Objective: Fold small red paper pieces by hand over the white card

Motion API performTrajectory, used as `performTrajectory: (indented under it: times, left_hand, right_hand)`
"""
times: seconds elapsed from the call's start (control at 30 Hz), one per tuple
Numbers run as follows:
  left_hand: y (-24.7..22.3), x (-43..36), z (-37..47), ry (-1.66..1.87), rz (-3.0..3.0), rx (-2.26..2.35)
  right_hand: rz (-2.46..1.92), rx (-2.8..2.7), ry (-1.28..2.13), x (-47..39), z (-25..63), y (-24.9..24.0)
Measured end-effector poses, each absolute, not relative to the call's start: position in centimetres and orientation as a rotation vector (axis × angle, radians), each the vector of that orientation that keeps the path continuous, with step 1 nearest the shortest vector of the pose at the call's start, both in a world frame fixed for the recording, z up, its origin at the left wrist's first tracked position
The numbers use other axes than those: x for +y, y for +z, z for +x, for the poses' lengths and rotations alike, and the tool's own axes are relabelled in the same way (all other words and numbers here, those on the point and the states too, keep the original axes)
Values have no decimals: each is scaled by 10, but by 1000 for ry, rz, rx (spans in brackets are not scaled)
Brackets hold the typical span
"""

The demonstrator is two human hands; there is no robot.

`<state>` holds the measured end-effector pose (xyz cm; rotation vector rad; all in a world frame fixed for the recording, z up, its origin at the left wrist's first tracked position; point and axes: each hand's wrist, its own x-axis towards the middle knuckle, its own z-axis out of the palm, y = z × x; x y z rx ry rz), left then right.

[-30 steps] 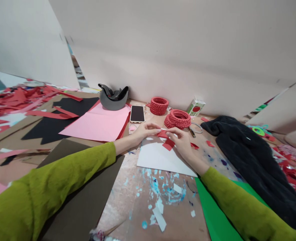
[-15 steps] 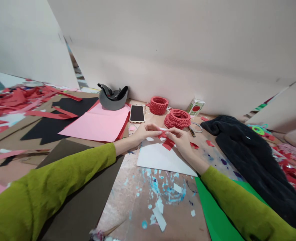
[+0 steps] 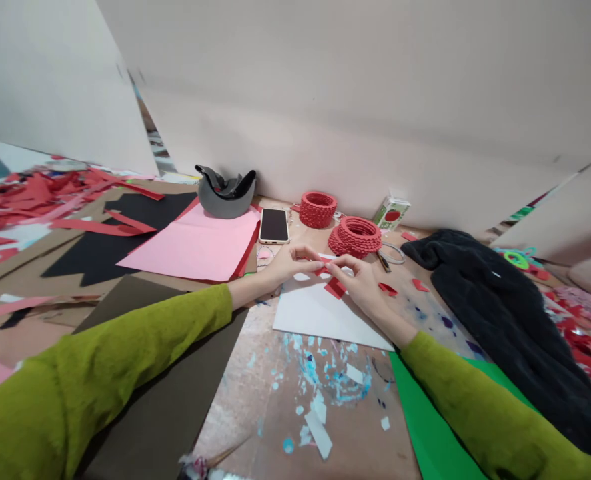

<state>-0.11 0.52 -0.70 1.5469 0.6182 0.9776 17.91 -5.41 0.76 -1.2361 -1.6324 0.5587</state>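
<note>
Over a white sheet [image 3: 320, 313], my left hand [image 3: 291, 265] and my right hand [image 3: 358, 279] meet fingertip to fingertip. Both pinch a small strip of red paper [image 3: 324, 266] between thumbs and forefingers; my fingers partly cover it. Just below the strip, a flat piece of red paper [image 3: 335, 288] lies on the white sheet. To the right of my right hand sits a small folded red piece [image 3: 387, 289], and another folded piece [image 3: 420, 285] is farther right. Beyond my hands stand rings of folded red paper, one pile [image 3: 354, 237] nearer and one stack [image 3: 317, 210] farther back.
A phone [image 3: 274, 226], a grey cap [image 3: 227, 193] and pink paper [image 3: 200, 247] lie behind to the left. A small carton [image 3: 391, 212] stands by the board wall. Black cloth [image 3: 495, 320] and green paper [image 3: 440, 420] are right; dark board [image 3: 160, 400] lies under my left arm.
The red strip between my fingers now looks narrower and flatter. My fingertips have shifted slightly on it, while both arms stay almost in place.
</note>
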Motion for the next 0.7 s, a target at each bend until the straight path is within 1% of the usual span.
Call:
performTrajectory:
  times: [0.17,0.3,0.43,0.7]
  left_hand:
    - [-7,6,-1,975,1528,638]
    - [-7,6,-1,983,1469,651]
    - [-6,7,-1,975,1476,647]
    - [-1,2,-3,919,1466,608]
  right_hand:
    - [-1198,-1658,493,-55,179,6]
    - [-1062,-1618,404,-57,178,5]
    - [-961,-1698,373,-60,176,6]
    - [-980,-1771,291,-61,176,7]
